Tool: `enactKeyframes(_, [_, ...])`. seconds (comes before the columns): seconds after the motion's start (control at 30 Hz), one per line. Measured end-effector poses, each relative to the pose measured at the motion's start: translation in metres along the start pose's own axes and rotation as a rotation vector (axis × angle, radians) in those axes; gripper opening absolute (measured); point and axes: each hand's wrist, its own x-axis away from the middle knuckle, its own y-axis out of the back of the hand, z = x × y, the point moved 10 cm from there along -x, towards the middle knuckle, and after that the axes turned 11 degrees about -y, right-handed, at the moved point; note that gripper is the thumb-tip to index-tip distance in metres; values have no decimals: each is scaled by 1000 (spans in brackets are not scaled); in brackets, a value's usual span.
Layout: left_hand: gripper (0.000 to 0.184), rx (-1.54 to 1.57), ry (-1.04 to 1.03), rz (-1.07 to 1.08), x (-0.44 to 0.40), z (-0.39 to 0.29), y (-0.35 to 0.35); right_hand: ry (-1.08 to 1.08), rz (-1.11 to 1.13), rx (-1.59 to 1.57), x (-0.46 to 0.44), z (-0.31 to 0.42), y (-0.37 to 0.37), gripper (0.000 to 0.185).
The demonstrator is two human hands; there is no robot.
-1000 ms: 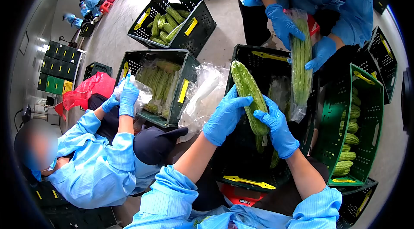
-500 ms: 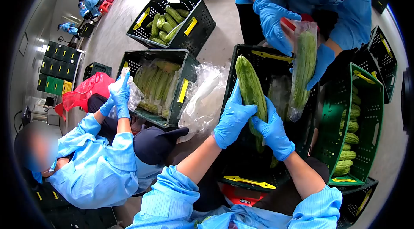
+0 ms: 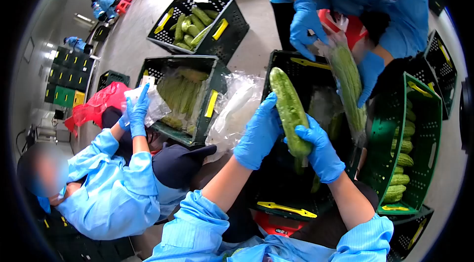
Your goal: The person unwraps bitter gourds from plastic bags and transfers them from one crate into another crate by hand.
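A long green bitter melon stands tilted in front of me, over a dark green crate. My right hand, in a blue glove, is closed round its lower end with the fingers across the front. Against its left side is my left hand, also gloved and closed on it, some of its fingers hidden behind the melon. Below, the crate holds a plastic-wrapped melon, partly in shadow. Across from me, a co-worker's gloved hands handle another bitter melon in a clear bag.
At right, a green crate holds several bitter melons. To the left, a crate contains bagged melons, with clear plastic bags beside it. Behind stands another melon crate. A seated co-worker at left handles plastic.
The melon in my hands has turned and dropped slightly; my left thumb has left its front, and my right fingers now wrap over it. The co-worker's bagged melon has tilted and moved lower.
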Motion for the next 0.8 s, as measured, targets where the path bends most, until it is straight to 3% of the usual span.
enactKeyframes(0.13, [46,-57,64,-13,-1,6,7,-199,67,-224,6,-20,5,62])
enactKeyframes(0.27, [50,-37,15,-51,-5,7,11,-226,17,-182,12,-27,6,56])
enactKeyframes(0.4, [48,-11,150,-93,8,20,18,-297,-103,-72,11,-46,18,48])
enactKeyframes(0.53, [66,-307,-216,-126,13,-6,25,-382,-149,11,3,-68,33,48])
enactKeyframes(0.63, [56,-468,-354,-112,26,-32,10,-434,-246,102,1,-82,47,38])
enactKeyframes(0.67, [49,-532,-439,36,26,-37,-1,-466,-233,108,-2,-95,59,36])
enactKeyframes(0.73, [39,-1200,-277,843,47,-30,-57,-471,-411,101,-3,-114,100,37])
enactKeyframes(0.8, [32,-1447,-341,1265,90,-3,-85,-538,-411,148,-5,-128,123,37])
